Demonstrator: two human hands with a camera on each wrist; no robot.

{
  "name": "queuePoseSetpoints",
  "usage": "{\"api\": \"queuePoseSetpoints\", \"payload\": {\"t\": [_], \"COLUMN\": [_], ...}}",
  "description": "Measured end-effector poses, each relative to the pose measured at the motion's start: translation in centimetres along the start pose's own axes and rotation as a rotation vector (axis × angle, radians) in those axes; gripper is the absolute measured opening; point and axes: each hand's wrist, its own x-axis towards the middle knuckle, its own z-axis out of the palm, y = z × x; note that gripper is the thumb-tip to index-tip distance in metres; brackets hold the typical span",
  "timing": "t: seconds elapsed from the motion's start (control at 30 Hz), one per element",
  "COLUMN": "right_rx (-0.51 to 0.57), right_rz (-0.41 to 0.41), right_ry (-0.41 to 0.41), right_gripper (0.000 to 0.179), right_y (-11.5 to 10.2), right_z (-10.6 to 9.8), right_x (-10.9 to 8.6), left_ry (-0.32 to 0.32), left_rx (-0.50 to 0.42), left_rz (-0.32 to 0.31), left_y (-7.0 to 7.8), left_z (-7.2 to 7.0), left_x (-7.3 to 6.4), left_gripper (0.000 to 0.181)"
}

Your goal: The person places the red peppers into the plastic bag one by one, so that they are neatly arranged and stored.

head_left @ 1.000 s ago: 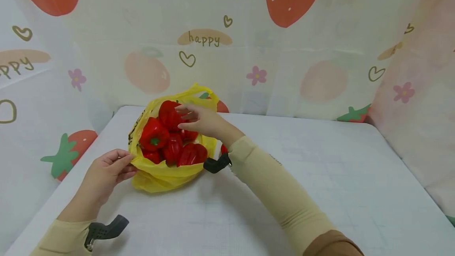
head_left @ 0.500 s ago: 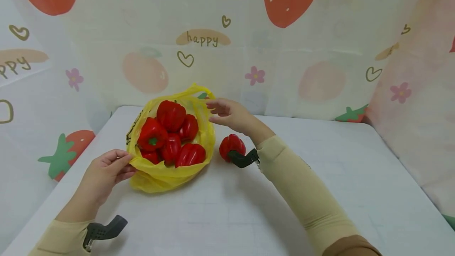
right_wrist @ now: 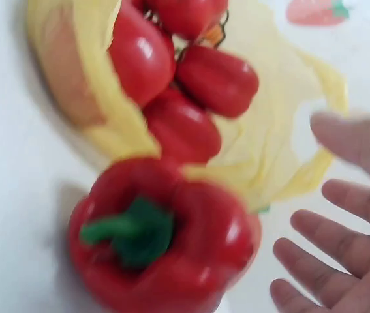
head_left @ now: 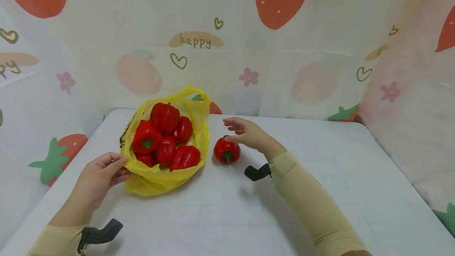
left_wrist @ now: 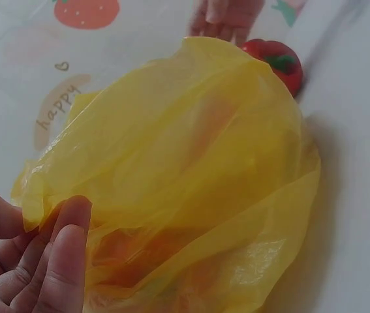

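A yellow plastic bag (head_left: 156, 183) stands with its mouth spread, several red bell peppers (head_left: 165, 118) inside it. My left hand (head_left: 101, 177) pinches the bag's near left rim between thumb and fingers; the left wrist view shows this pinch on the thin yellow film. To the right of the bag, one red bell pepper (head_left: 226, 151) with a green stem lies on the table. Just above and to the right of that pepper hovers my right hand (head_left: 250, 132), fingers spread and holding nothing. In the right wrist view the loose pepper (right_wrist: 171, 241) sits beside the spread fingers (right_wrist: 322, 228).
The white table (head_left: 320, 185) extends to the right and front. A printed cloth (head_left: 277, 58) with strawberries and hearts hangs behind it and along both sides. Black camera mounts (head_left: 257, 172) sit on both wrists.
My right hand has moved out from over the bag to the right and lowered near the loose pepper, which now shows its stem toward me. My left hand keeps its pinch on the bag.
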Motion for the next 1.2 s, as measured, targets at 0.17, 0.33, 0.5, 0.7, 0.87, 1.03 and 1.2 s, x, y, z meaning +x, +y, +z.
{"api": "queuePoseSetpoints", "payload": {"t": [0.17,0.33,0.5,0.7,0.87,1.03,1.2], "right_rx": [0.065,0.107,0.134,0.132,0.132,0.114,0.094], "right_rz": [0.072,0.111,0.13,0.127,0.111,0.119,0.117], "right_ry": [-0.07,-0.098,-0.101,-0.104,-0.092,-0.059,-0.048], "right_gripper": [0.069,0.079,0.082,0.08,0.077,0.071,0.076], "right_y": [2.5,4.6,5.6,5.9,6.1,6.2,6.1], "right_z": [0.5,1.1,1.3,1.5,1.4,1.2,1.6], "right_x": [0.1,0.2,0.2,0.1,-0.2,-0.7,-0.9], "left_ry": [-0.018,-0.025,-0.014,-0.012,-0.022,-0.025,-0.028], "left_rx": [-0.036,-0.052,-0.013,-0.006,-0.016,-0.041,-0.054], "left_rz": [0.019,0.039,0.045,0.043,0.033,0.023,0.016], "left_y": [-0.2,-0.3,-0.2,-0.2,-0.4,-0.5,-0.4], "left_z": [-0.2,-0.1,0.0,0.0,-0.1,-0.1,0.0], "left_x": [0.2,0.3,0.3,0.3,0.4,0.4,0.2], "left_gripper": [0.028,0.026,0.028,0.028,0.029,0.027,0.026]}}
